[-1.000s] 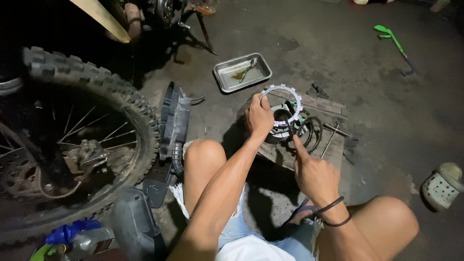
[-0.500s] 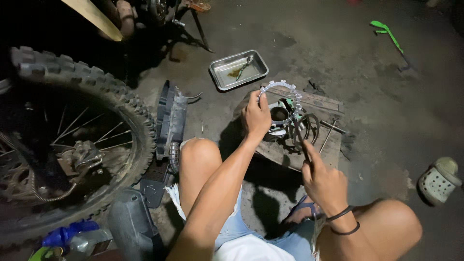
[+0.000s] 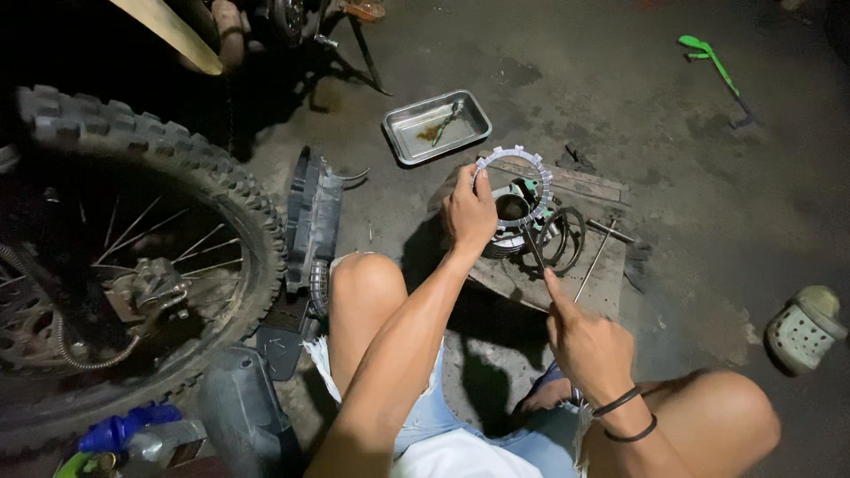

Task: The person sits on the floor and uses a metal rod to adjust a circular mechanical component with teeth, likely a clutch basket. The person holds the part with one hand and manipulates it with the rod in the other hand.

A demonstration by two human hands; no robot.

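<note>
Clutch plate [image 3: 513,186], a thin toothed metal ring, is lifted on edge just above centre frame, over the round clutch assembly [image 3: 512,226] it seems to belong to. The left hand [image 3: 469,217] pinches the ring's left rim between thumb and curled fingers, tilting it up so that its face shows and the parts underneath are open to reach. The right hand [image 3: 589,341], lower and right of centre, is closed around the handle of a slim tool [image 3: 534,248], probably a screwdriver or pick, whose tip points up into the assembly under the raised ring; the forefinger lies along the shaft, likely to steer it. Two dark bands circle that wrist.

The assembly sits on a flat wooden board [image 3: 593,265] that keeps it off the dirty concrete floor [image 3: 691,159]. More dark rings [image 3: 567,235] lean beside it on the right, and a thin rod [image 3: 591,261] lies across the board. Just behind, a shallow metal tray [image 3: 403,137] holds a small tool and an oily stain. At left stands a knobby motorcycle wheel [image 3: 133,257] with spokes, and a black plastic cover [image 3: 310,221] between it and the person's knee. A green-handled tool [image 3: 708,62] lies upper right, a pale clog [image 3: 801,327] at the right edge.
</note>
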